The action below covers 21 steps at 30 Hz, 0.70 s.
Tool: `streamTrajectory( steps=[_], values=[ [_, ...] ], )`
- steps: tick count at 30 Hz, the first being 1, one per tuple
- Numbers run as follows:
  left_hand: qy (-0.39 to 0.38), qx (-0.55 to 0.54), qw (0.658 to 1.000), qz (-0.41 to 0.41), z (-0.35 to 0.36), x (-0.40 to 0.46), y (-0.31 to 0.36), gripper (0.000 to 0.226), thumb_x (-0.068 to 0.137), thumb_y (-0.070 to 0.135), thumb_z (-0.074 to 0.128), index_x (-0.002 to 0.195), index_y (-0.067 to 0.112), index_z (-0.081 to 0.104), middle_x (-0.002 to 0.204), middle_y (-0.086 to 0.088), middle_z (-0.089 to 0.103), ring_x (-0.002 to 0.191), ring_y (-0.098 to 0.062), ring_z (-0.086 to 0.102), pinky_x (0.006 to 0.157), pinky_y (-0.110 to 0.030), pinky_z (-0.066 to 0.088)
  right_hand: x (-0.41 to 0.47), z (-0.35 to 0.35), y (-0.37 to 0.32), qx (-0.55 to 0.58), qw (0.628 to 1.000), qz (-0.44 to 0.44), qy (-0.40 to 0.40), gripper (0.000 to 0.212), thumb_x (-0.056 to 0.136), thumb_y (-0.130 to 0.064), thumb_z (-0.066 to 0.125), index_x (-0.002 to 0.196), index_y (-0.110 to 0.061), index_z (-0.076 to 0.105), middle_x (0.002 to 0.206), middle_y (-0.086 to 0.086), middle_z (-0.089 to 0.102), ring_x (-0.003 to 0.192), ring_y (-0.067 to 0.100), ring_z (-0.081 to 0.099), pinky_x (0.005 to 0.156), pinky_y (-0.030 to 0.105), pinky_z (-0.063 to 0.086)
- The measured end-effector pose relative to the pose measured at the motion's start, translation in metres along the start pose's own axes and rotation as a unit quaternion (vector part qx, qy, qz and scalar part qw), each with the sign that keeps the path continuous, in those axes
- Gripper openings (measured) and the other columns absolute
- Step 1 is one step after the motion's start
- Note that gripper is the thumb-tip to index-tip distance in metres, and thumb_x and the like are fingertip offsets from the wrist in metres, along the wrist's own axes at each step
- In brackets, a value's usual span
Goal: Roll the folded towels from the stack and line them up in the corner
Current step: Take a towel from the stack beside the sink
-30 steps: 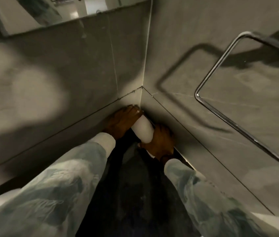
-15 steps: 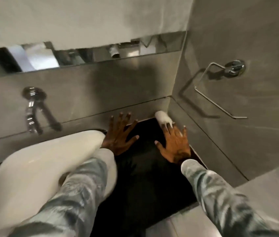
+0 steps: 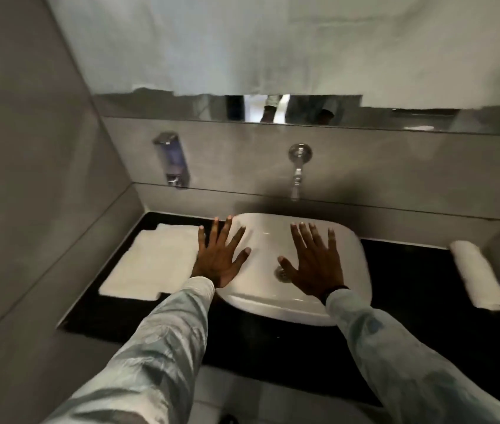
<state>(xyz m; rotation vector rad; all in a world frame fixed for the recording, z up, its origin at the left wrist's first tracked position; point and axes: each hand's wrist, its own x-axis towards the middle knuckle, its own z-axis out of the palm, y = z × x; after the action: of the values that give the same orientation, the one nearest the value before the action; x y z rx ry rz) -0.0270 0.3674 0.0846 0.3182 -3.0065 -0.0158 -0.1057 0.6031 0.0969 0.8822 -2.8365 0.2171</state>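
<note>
A stack of folded white towels [image 3: 150,264] lies flat on the black counter [image 3: 411,280] at the left, against the left wall. One rolled white towel [image 3: 478,275] lies in the far right corner of the counter, along the right wall. My left hand [image 3: 219,255] hovers with fingers spread over the sink's left rim, just right of the stack. My right hand [image 3: 316,261] is spread over the sink bowl. Both hands hold nothing.
A white basin [image 3: 273,307] sits in the middle of the counter, with a chrome wall tap [image 3: 298,166] above it. A soap dispenser [image 3: 171,159] hangs on the back wall at the left. A mirror strip [image 3: 273,108] runs above. Grey tiled walls close both sides.
Both hands let go of the rolled towel in the right corner and swung left with my view. They now hover open over the sink, the left one beside the folded stack.
</note>
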Motion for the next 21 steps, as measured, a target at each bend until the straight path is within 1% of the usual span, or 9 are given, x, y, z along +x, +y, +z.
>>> streamTrajectory(
  steps=[2, 6, 9, 10, 12, 14, 16, 18, 21],
  values=[
    [-0.011, -0.004, 0.999, -0.039, 0.009, -0.010, -0.051, 0.065, 0.092, 0.067, 0.009, 0.151, 0.041, -0.001, 0.164, 0.000, -0.007, 0.150, -0.029, -0.011, 0.117, -0.061, -0.005, 0.020, 0.014, -0.049, 0.013, 0.999, -0.038, -0.007, 0.085, 0.088, -0.074, 0.018, 0.153, -0.020, 0.017, 0.159, 0.008, 0.027, 0.148, 0.029, 0.022, 0.119, 0.059, 0.008],
    [-0.049, 0.004, 0.994, -0.099, 0.035, -0.018, -0.147, 0.067, 0.090, 0.065, 0.010, 0.151, 0.039, 0.005, 0.164, -0.003, 0.004, 0.150, -0.032, 0.002, 0.117, -0.063, 0.006, 0.064, 0.042, -0.145, 0.052, 0.994, -0.094, -0.019, 0.084, 0.089, -0.071, 0.023, 0.153, -0.017, 0.018, 0.159, 0.008, 0.027, 0.148, 0.027, 0.023, 0.119, 0.054, 0.017],
    [-0.079, -0.033, 0.987, -0.134, 0.065, -0.013, -0.217, 0.068, 0.089, 0.067, 0.010, 0.150, 0.040, -0.003, 0.163, 0.000, -0.007, 0.150, -0.030, -0.006, 0.118, -0.059, -0.002, 0.101, 0.079, -0.221, 0.106, 0.988, -0.098, -0.063, 0.083, 0.088, -0.065, 0.035, 0.152, -0.013, 0.020, 0.157, 0.009, 0.032, 0.144, 0.030, 0.031, 0.117, 0.046, 0.029],
    [-0.087, -0.049, 0.984, -0.145, 0.074, -0.011, -0.235, 0.070, 0.088, 0.069, 0.007, 0.150, 0.040, -0.004, 0.163, 0.001, -0.009, 0.150, -0.029, -0.007, 0.118, -0.058, -0.002, 0.107, 0.093, -0.239, 0.123, 0.985, -0.086, -0.088, 0.083, 0.088, -0.062, 0.039, 0.152, -0.013, 0.018, 0.155, 0.010, 0.035, 0.140, 0.032, 0.036, 0.115, 0.046, 0.033],
    [-0.118, -0.090, 0.973, -0.176, 0.100, 0.003, -0.283, 0.073, 0.086, 0.070, 0.006, 0.151, 0.038, -0.003, 0.164, -0.002, -0.005, 0.150, -0.030, 0.000, 0.119, -0.055, 0.004, 0.130, 0.135, -0.280, 0.155, 0.976, -0.030, -0.152, 0.083, 0.088, -0.054, 0.045, 0.152, -0.013, 0.013, 0.149, 0.012, 0.039, 0.131, 0.035, 0.043, 0.108, 0.048, 0.039],
    [-0.135, -0.157, 0.957, -0.204, 0.114, 0.010, -0.302, 0.073, 0.091, 0.068, 0.016, 0.153, 0.032, 0.003, 0.163, -0.005, 0.008, 0.149, -0.031, 0.013, 0.120, -0.052, 0.015, 0.133, 0.156, -0.295, 0.192, 0.955, 0.053, -0.222, 0.085, 0.087, -0.050, 0.051, 0.151, -0.012, 0.010, 0.147, 0.014, 0.039, 0.128, 0.037, 0.042, 0.107, 0.050, 0.039],
    [-0.166, -0.237, 0.925, -0.247, 0.130, 0.027, -0.323, 0.072, 0.094, 0.063, 0.025, 0.152, 0.023, 0.011, 0.160, -0.009, 0.021, 0.145, -0.031, 0.024, 0.118, -0.049, 0.023, 0.138, 0.182, -0.308, 0.229, 0.924, 0.134, -0.274, 0.090, 0.084, -0.049, 0.057, 0.150, -0.011, 0.010, 0.147, 0.015, 0.037, 0.129, 0.038, 0.041, 0.107, 0.049, 0.040],
    [-0.180, -0.262, 0.907, -0.276, 0.146, 0.044, -0.338, 0.069, 0.096, 0.057, 0.028, 0.151, 0.017, 0.017, 0.156, -0.013, 0.027, 0.142, -0.033, 0.029, 0.116, -0.047, 0.026, 0.139, 0.200, -0.315, 0.241, 0.905, 0.183, -0.298, 0.093, 0.080, -0.049, 0.061, 0.149, -0.009, 0.012, 0.144, 0.017, 0.040, 0.127, 0.039, 0.044, 0.103, 0.047, 0.043],
    [-0.181, -0.283, 0.899, -0.280, 0.161, 0.065, -0.351, 0.069, 0.096, 0.051, 0.037, 0.149, 0.009, 0.023, 0.154, -0.019, 0.030, 0.141, -0.036, 0.030, 0.116, -0.047, 0.026, 0.139, 0.215, -0.323, 0.236, 0.890, 0.229, -0.316, 0.095, 0.080, -0.047, 0.065, 0.148, -0.003, 0.015, 0.141, 0.020, 0.042, 0.126, 0.040, 0.046, 0.103, 0.043, 0.043]
  ],
)
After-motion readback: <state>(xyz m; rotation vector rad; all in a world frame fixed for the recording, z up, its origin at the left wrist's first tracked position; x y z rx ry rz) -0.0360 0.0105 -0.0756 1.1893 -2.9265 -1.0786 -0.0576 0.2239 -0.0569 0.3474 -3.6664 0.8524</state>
